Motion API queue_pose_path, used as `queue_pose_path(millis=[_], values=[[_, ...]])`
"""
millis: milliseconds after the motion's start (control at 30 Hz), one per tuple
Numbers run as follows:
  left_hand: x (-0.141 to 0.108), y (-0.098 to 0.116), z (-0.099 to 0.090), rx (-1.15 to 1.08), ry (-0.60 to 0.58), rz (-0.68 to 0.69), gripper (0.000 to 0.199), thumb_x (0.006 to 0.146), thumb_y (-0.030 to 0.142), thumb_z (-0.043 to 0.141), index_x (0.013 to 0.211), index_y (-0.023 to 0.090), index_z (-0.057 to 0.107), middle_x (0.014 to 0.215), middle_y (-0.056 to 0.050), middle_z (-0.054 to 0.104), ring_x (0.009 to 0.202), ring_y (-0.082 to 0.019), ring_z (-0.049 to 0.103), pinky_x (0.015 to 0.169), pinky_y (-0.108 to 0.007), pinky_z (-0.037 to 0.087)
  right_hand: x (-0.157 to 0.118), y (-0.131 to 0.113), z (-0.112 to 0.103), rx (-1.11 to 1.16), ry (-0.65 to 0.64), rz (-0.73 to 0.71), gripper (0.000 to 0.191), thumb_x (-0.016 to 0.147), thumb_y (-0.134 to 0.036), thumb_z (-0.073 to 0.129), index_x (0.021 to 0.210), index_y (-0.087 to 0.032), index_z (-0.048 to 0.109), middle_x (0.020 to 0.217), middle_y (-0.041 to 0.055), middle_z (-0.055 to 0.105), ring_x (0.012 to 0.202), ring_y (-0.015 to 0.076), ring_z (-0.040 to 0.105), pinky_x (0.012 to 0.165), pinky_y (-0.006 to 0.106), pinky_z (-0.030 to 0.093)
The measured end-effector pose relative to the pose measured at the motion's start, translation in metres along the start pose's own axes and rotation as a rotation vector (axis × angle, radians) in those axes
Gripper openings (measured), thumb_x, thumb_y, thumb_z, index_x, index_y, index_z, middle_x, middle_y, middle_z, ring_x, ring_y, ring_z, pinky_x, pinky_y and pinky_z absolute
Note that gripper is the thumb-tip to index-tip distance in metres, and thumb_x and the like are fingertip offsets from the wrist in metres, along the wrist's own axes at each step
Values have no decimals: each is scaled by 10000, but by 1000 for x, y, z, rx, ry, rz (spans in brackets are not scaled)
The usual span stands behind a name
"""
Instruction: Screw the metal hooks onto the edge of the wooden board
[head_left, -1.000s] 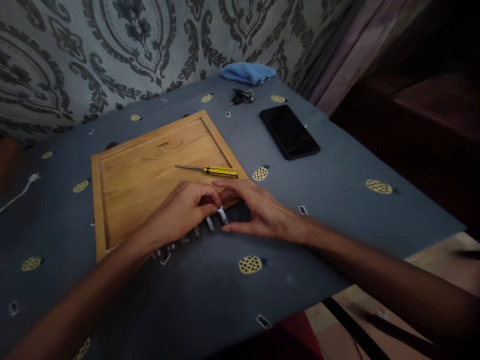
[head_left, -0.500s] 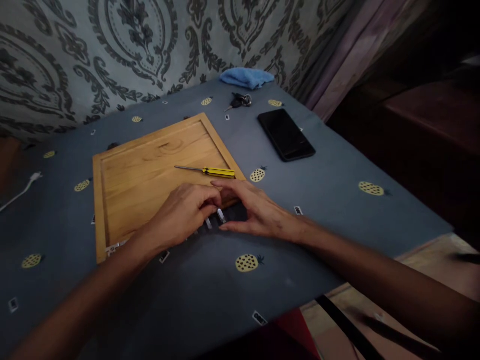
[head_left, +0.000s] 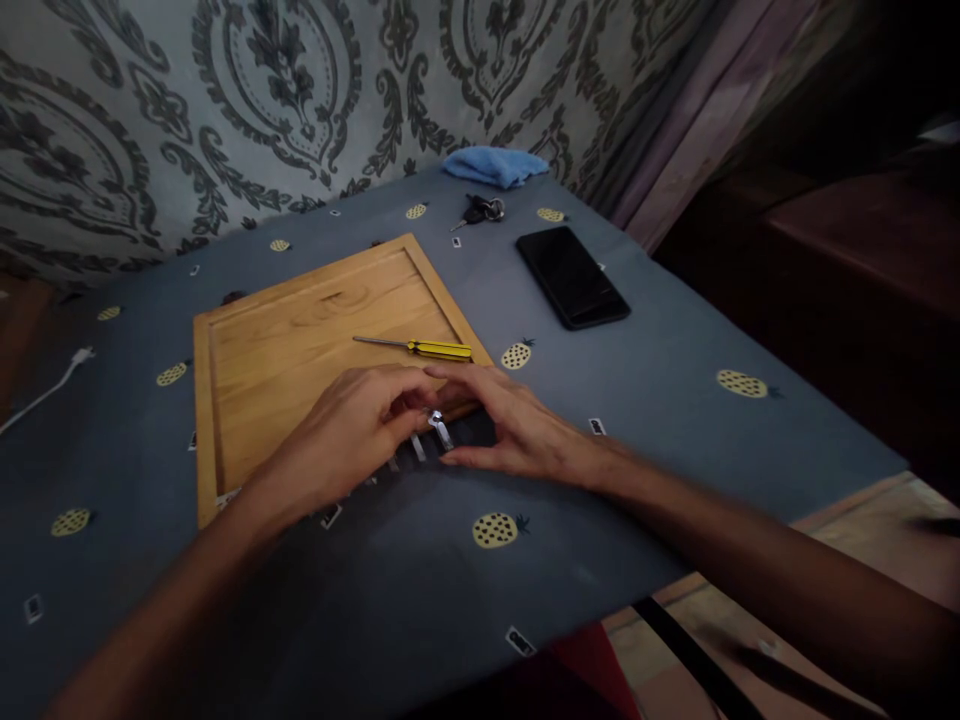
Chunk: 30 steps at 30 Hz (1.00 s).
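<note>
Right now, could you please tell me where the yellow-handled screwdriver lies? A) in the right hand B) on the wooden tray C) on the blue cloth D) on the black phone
B: the yellow-handled screwdriver lies flat on the wooden tray, just beyond both hands.

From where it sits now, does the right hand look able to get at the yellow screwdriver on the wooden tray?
Probably yes. The right hand lies at the tray's near edge, and the yellow screwdriver lies just beyond its fingertips on the wooden tray, with nothing between them.

on the table the screwdriver lies on the board, the phone at its 3 o'clock, keys and cloth at 1.
</note>
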<state>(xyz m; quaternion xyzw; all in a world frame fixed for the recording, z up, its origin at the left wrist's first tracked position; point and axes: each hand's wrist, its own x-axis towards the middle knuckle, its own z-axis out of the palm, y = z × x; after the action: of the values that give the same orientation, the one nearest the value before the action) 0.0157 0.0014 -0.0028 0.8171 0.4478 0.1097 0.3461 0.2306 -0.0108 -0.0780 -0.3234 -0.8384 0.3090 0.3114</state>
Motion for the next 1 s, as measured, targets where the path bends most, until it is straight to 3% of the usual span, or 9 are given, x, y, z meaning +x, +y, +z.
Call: queue_pose_path(millis=[67, 200, 267, 433, 733, 1000], values=[[-9, 3, 3, 14, 66, 3, 144, 885, 174, 604, 1000, 227, 671, 1015, -23, 723, 905, -197, 649, 803, -339, 492, 0, -1, 0, 21, -9, 11, 801, 833, -334, 790, 1489, -211, 347, 1256, 122, 651, 1185, 277, 631, 1048, 495, 501], [-22, 10, 20, 61, 122, -43, 434, 818, 242, 733, 1223, 234, 576, 1274, -72, 669, 1177, -287, 593, 994, -478, 464, -1, 0, 0, 55, -16, 20, 772, 854, -323, 765, 1494, -218, 346, 1284, 131, 637, 1164, 267, 643, 1045, 495, 506], [-25, 13, 29, 101, 118, -86, 526, 792, 268, 771, 1263, 218, 542, 1291, -100, 662, 1181, -315, 597, 990, -511, 467, -1, 1, 0, 59, -13, 14, 763, 857, -324, 757, 1493, -208, 351, 1291, 141, 628, 1160, 269, 643, 1044, 503, 506], [-25, 11, 44, 111, 218, -135, 517, 831, 295, 749, 1276, 229, 494, 1267, -102, 674, 1166, -313, 626, 973, -498, 487, -1, 2, 0, 34, 0, -10, 749, 870, -383, 748, 1487, -207, 361, 1288, 141, 635, 1227, 289, 606, 1075, 517, 477], [-24, 6, 47, 6, 265, -153, 536, 804, 268, 792, 1248, 221, 495, 1228, -84, 683, 1169, -303, 617, 978, -502, 476, 1, 2, -1, -45, 1, -61, 712, 871, -413, 747, 1460, -226, 393, 1376, 153, 582, 1285, 305, 561, 1052, 515, 494], [-22, 8, 49, 66, 278, -201, 537, 788, 290, 809, 1225, 216, 506, 1177, -92, 700, 1121, -319, 634, 962, -510, 486, 1, 1, -3, -55, -52, -82, 736, 856, -285, 768, 1476, -224, 375, 1332, 131, 603, 1249, 286, 568, 1042, 501, 496]])
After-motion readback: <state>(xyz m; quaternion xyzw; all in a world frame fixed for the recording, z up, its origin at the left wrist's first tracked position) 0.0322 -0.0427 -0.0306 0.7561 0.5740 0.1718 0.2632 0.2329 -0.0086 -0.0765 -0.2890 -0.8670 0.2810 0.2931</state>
